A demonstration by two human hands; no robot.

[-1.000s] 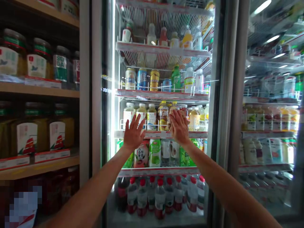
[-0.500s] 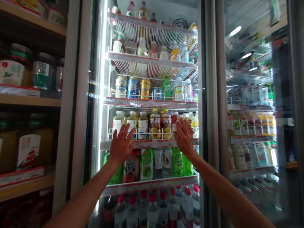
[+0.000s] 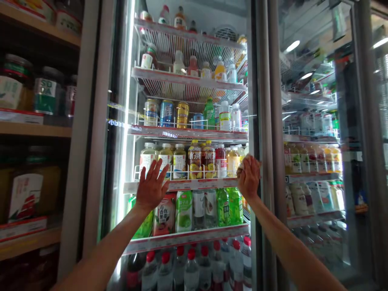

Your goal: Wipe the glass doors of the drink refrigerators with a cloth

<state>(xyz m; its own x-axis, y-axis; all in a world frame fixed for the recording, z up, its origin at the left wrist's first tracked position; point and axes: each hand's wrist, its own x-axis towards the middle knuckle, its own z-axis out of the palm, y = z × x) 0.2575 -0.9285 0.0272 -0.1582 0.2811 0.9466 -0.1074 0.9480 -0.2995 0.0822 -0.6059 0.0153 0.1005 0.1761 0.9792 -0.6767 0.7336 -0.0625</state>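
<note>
A lit drinks fridge with glass doors (image 3: 194,16) fills the middle of the view, with a second glass door (image 3: 312,101) to the right and wooden shelves (image 3: 36,129) holding big jars (image 3: 45,95) to the left. Behind the glass, wire racks (image 3: 188,133) carry cans (image 3: 166,114), tea bottles (image 3: 194,159), green bottles (image 3: 222,208) and, lowest, water bottles with red caps (image 3: 191,270). The two hands are well apart, both raised to the middle door at about the height of a price strip (image 3: 182,185). The left hand (image 3: 151,186) is open, fingers spread, palm flat against the glass, holding nothing. The right hand (image 3: 249,177) is at the door's right edge, fingers bent, with a pale patch at the fingertips (image 3: 241,169); whether it grips anything is hard to tell.
</note>
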